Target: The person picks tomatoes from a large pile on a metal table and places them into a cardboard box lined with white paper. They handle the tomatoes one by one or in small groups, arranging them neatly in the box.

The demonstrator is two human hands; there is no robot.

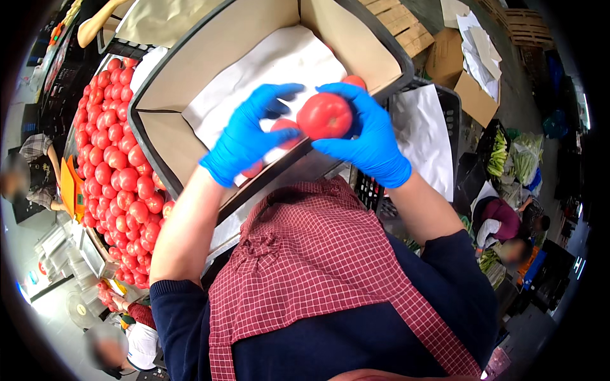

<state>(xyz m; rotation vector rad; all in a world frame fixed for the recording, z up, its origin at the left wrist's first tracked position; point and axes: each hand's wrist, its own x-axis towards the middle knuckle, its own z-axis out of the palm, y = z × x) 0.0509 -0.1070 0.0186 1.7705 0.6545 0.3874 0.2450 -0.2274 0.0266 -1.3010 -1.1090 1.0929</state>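
Note:
My right hand [369, 131], in a blue glove, grips a red tomato [325, 115] above the near side of a crate. My left hand [252, 131], gloved alike and slightly blurred, hovers over the crate with its fingers apart. Its thumb crosses in front of another tomato [285, 125], which appears to lie in the crate. The dark-rimmed crate [159, 150] has beige cardboard walls and a white paper sheet [271, 62] inside. Along the near wall sit a tomato [252, 170] by my left wrist and one [355, 82] beyond my right fingers.
A large heap of tomatoes [119, 166] rises at left. Right of the crate stands a black crate [452, 109] with white paper [419, 138]. Beyond are a cardboard box [476, 97], wooden pallets [398, 24] and bagged green vegetables [524, 155]. Several people work around, one [35, 166] behind the heap.

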